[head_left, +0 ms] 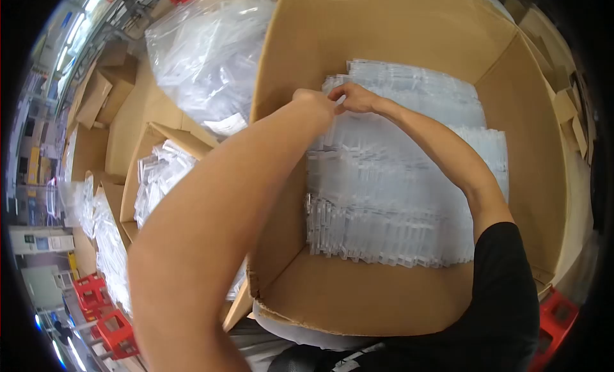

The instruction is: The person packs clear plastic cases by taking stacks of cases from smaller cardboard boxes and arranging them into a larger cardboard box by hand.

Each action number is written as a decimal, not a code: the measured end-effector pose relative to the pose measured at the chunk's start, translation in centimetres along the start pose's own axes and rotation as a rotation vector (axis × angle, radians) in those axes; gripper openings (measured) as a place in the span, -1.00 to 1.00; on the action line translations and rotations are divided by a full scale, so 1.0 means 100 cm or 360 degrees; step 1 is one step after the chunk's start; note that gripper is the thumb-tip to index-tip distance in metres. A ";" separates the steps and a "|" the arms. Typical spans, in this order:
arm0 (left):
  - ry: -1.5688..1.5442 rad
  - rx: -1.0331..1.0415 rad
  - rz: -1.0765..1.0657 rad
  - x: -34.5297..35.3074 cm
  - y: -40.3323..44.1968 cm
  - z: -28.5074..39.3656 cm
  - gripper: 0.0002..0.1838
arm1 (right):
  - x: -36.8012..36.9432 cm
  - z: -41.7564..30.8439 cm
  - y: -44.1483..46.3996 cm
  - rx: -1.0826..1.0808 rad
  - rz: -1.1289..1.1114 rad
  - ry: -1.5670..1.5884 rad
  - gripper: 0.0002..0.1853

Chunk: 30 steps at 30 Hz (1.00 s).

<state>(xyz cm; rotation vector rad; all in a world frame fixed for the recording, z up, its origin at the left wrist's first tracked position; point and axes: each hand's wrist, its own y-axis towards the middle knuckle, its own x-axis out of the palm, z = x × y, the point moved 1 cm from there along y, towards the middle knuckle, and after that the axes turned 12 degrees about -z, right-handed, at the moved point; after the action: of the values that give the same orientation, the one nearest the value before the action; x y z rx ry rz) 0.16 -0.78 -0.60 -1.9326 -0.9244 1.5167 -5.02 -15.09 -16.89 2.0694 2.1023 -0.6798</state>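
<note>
Left hand (314, 103) and right hand (358, 99) close together, reached forward over clear plastic pieces (396, 174) rowed in carton (384, 20). Right fingers curled, left's hidden; can't tell either grip.

No readable text, labels or numbers can be made out anywhere.

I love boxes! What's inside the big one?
Rows of clear plastic pieces are in the box. The right hand hides a few. Anything underneath is covered, so I can't tell.
</note>
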 end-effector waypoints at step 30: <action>-0.0932 -0.0230 -0.0071 0.049 0.098 0.038 -0.47 | -0.022 0.013 -0.073 0.0119 -0.0102 -0.0111 -0.49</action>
<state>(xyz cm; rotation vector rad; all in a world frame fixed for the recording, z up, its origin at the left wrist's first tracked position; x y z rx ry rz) -0.91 -3.34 -11.83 -1.5575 -1.3371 2.0857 -12.32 -17.37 -15.53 1.9911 2.1448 -0.8388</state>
